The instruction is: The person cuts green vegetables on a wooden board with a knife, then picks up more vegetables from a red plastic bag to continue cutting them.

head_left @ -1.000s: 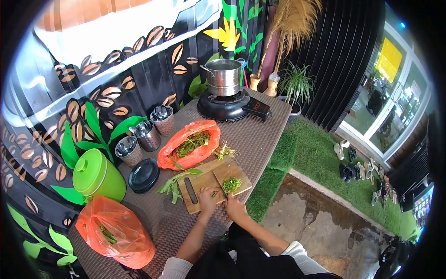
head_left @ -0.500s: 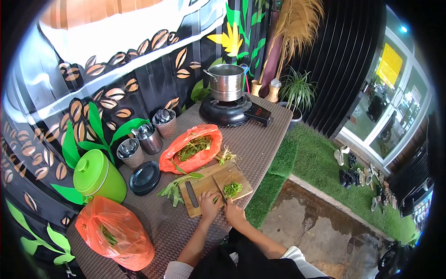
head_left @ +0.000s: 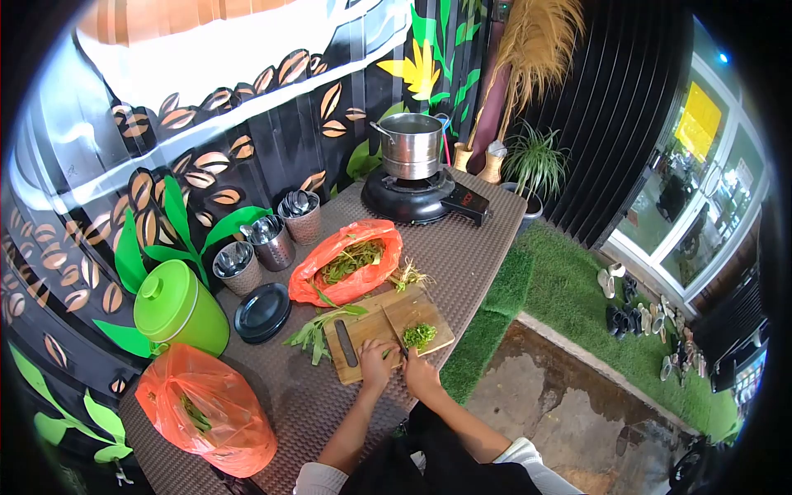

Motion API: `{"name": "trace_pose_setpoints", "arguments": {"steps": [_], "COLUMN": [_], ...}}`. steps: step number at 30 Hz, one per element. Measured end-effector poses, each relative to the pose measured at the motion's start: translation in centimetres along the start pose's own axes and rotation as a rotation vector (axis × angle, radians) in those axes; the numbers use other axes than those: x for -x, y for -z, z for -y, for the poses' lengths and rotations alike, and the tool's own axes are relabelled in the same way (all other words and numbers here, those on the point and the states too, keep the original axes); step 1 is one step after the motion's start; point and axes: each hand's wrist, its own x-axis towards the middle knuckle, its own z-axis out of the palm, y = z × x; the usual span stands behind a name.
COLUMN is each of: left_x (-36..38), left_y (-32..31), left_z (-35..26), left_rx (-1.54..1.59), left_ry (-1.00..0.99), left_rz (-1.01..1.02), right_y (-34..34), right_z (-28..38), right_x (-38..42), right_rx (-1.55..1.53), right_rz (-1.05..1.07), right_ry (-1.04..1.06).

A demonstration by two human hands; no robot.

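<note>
A wooden cutting board [head_left: 369, 327] lies near the table's front edge. My left hand [head_left: 378, 365] rests on it with bent fingers closed over green stalks [head_left: 386, 353]. Beside it, my right hand [head_left: 421, 376] grips a knife [head_left: 395, 328], whose blade points away from me across the board. A small heap of finely chopped greens [head_left: 419, 335] sits just right of the blade. Long leaves [head_left: 312, 337] stick out over the board's left side. Cut-off root ends [head_left: 408, 275] lie beyond the far edge. My fingers hide most of the stalks and the knife's handle.
Behind the board is an open orange bag [head_left: 304, 282] of greens. A second orange bag [head_left: 206, 412], black plates [head_left: 262, 312], a green lidded container [head_left: 181, 309] and cutlery cups [head_left: 238, 268] stand left. A steel pot [head_left: 411, 148] sits on a black stove [head_left: 404, 198].
The view has shifted a little, so everything appears slightly further right. Both hands stay at the board, with the knife in nearly the same place.
</note>
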Motion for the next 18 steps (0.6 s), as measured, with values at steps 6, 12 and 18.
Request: {"name": "trace_pose_setpoints", "arguments": {"steps": [6, 12, 18], "left_x": [0.3, 0.2, 0.0], "left_y": [0.9, 0.5, -0.7], "left_z": [-0.8, 0.3, 1.8], "left_rx": [-0.018, 0.081, 0.118], "left_ry": [-0.124, -0.052, 0.038], "left_rz": [-0.005, -0.007, 0.023], "right_y": [1.1, 0.3, -0.3], "right_z": [-2.2, -0.1, -1.5], "right_x": [-1.5, 1.5, -2.0], "right_rx": [-0.082, -0.012, -0.077], "right_rz": [0.03, 0.034, 0.027], "right_ry": [0.11, -0.021, 0.063]}}
